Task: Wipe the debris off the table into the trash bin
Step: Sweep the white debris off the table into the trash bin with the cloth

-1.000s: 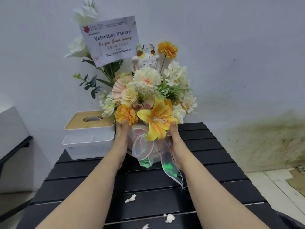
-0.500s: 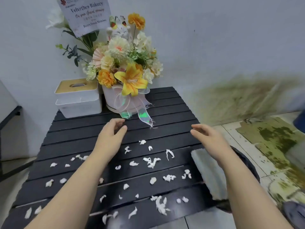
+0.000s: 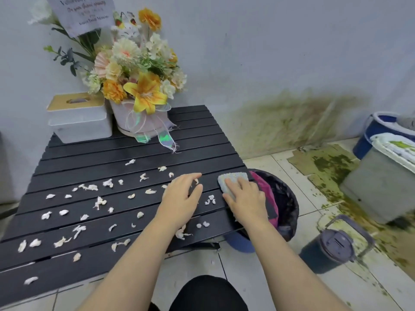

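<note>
Black slatted surface (image 3: pixel 74 261) strewn with white scraps (image 3: pixel 98 202); right grip (image 3: pixel 246 198) lies flat, fingers spread on a sponge (image 3: pixel 232 178), bin (image 3: pixel 286 203) just beyond; left grip (image 3: pixel 182 197) loosely spread beside it

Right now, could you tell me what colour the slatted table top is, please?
Black. The table shows best in the head view, its only view.

This looks like a back corner of a small bakery shop: the flower arrangement (image 3: pixel 137 72) on the black slatted table (image 3: pixel 202 140) carries a congratulation card (image 3: pixel 83 13), its print too blurred to read here. The plain wall (image 3: pixel 292 52) is stained green with mould low down. On the tiled floor (image 3: pixel 280 277) stand buckets (image 3: pixel 377 129) and a tumbler (image 3: pixel 330 250).
</note>
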A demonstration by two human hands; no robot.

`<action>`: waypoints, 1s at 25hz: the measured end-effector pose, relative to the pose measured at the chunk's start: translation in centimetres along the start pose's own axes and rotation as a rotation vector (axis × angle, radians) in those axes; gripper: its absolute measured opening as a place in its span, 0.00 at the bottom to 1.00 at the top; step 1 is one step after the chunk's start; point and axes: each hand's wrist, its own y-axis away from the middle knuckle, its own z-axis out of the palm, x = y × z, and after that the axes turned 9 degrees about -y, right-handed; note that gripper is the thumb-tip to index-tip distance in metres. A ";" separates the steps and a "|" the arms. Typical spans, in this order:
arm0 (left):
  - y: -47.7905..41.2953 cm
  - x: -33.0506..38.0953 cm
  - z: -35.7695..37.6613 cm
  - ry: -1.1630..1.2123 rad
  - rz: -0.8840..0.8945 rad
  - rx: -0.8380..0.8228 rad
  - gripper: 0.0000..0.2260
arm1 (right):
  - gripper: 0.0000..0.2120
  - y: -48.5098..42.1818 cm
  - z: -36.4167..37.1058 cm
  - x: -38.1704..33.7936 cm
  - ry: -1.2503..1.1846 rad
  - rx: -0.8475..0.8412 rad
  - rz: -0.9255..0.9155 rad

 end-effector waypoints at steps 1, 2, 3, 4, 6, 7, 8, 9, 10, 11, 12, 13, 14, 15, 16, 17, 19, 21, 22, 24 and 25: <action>0.2 -0.2 -0.6 0.023 -0.017 -0.003 0.15 | 0.17 -0.4 -0.2 -0.1 -0.007 0.006 0.023; 0.7 -0.6 -1.5 0.038 -0.034 0.006 0.15 | 0.15 -0.8 -0.6 -0.3 -0.061 0.010 0.052; 1.3 -1.3 -2.8 0.029 -0.042 0.029 0.15 | 0.14 -1.0 -1.2 -0.8 -0.154 0.011 0.076; 2.1 -2.4 -4.5 -0.002 -0.050 0.065 0.16 | 0.12 -1.1 -2.0 -1.5 -0.317 0.028 0.113; 4.2 -5.7 -8.5 -0.061 -0.090 0.142 0.16 | 0.08 0.1 -4.2 -5.0 -0.826 0.048 0.248; 5.6 -7.8 -10.7 -0.059 -0.131 0.175 0.16 | 0.08 1.2 -4.8 -7.4 -1.021 0.090 0.291; 6.9 -9.5 -12.5 -0.039 -0.184 0.197 0.15 | 0.07 2.2 -5.1 -9.4 -1.112 0.123 0.291; 8.4 -11.3 -14.0 -0.025 -0.241 0.218 0.15 | 0.06 3.4 -4.9 -11.6 -1.145 0.101 0.274; 10.2 -13.3 -15.7 -0.034 -0.284 0.243 0.14 | 0.05 4.9 -4.1 -14.4 -1.196 0.032 0.246; 11.7 -15.2 -17.1 -0.063 -0.308 0.263 0.14 | 0.05 6.2 -3.2 -17.2 -1.259 -0.056 0.221; 13.0 -17.1 -18.2 -0.103 -0.322 0.265 0.14 | 0.06 7.4 -2.2 -20.3 -1.320 -0.147 0.209; 14.2 -18.7 -19.0 -0.156 -0.339 0.249 0.14 | 0.06 8.4 -1.2 -23.3 -1.359 -0.216 0.213; 15.2 -20.2 -19.4 -0.207 -0.358 0.214 0.16 | 0.06 9.4 -0.2 -26.0 -1.383 -0.252 0.203; 15.9 -21.6 -19.4 -0.246 -0.366 0.164 0.18 | 0.06 10.2 0.7 -28.6 -1.363 -0.262 0.169; 16.4 -22.6 -19.1 -0.285 -0.361 0.105 0.20 | 0.05 10.7 1.8 -30.6 -1.327 -0.258 0.125; 16.8 -23.4 -18.6 -0.328 -0.353 0.045 0.22 | 0.04 11.3 2.7 -32.3 -1.283 -0.247 0.086; 17.5 -24.7 -17.4 -0.350 -0.341 -0.022 0.23 | 0.06 12.2 4.6 -35.0 -1.155 -0.197 -0.008; 17.9 -25.5 -16.6 -0.328 -0.338 -0.007 0.23 | 0.15 12.6 6.4 -36.5 -0.958 -0.102 -0.170; 17.9 -25.7 -16.4 -0.346 -0.332 0.001 0.23 | 0.18 12.6 7.3 -37.1 -0.810 -0.069 -0.258; 17.8 -26.0 -16.3 -0.418 -0.324 0.008 0.24 | 0.21 12.7 8.9 -37.7 -0.452 -0.080 -0.398; 17.7 -26.2 -16.3 -0.456 -0.323 0.019 0.24 | 0.22 12.7 9.5 -37.3 -0.298 -0.115 -0.441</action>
